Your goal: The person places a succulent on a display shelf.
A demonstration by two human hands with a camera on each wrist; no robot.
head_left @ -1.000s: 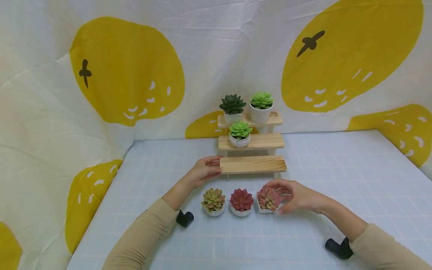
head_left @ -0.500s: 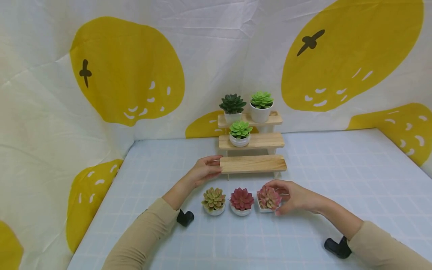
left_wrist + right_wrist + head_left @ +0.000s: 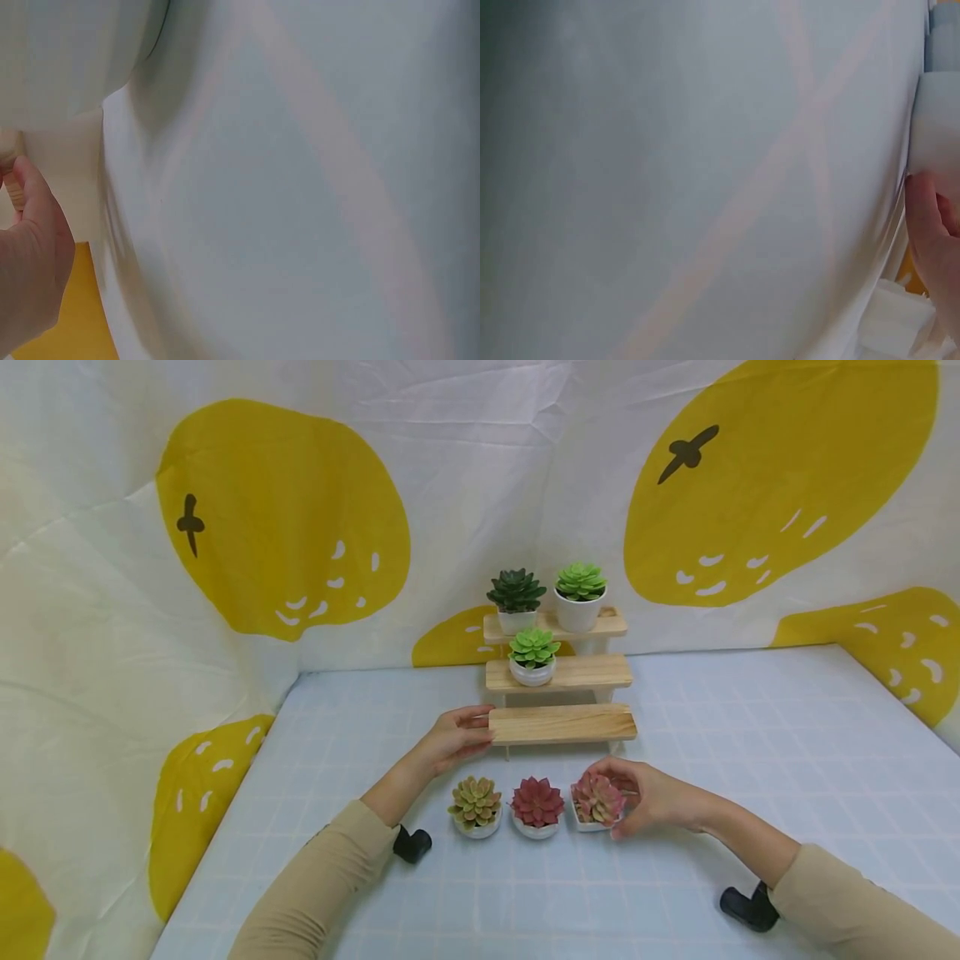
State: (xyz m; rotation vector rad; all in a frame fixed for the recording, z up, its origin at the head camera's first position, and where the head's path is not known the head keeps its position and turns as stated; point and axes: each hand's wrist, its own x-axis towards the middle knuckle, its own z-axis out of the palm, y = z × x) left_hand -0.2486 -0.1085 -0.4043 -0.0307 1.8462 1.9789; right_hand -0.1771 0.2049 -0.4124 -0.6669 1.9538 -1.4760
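Note:
In the head view, a three-tier wooden stand [image 3: 562, 725] rises toward the back of the table. My left hand [image 3: 450, 742] grips the left end of its lowest shelf; the left wrist view shows the hand [image 3: 34, 255] with its thumb against the board's end [image 3: 10, 150]. In front of the stand is a row of potted succulents: a yellow-green one [image 3: 476, 803], a dark red one [image 3: 537, 803] and a pink one [image 3: 597, 800]. My right hand [image 3: 654, 797] holds the pink succulent's white pot from the right, fingers behind and thumb in front. The pot stands on the table.
On the top shelf are a dark green succulent [image 3: 517, 592] and a light green one [image 3: 581, 583]. Another light green succulent [image 3: 533, 648] occupies the middle shelf's left half. Black angled pieces [image 3: 412, 844] show beside both sleeves. A lemon-patterned cloth [image 3: 480, 485] hangs behind the table.
My right thumb has moved in against the pink succulent's pot, and the right forearm has shifted slightly left. My left hand and the plants stay in place.

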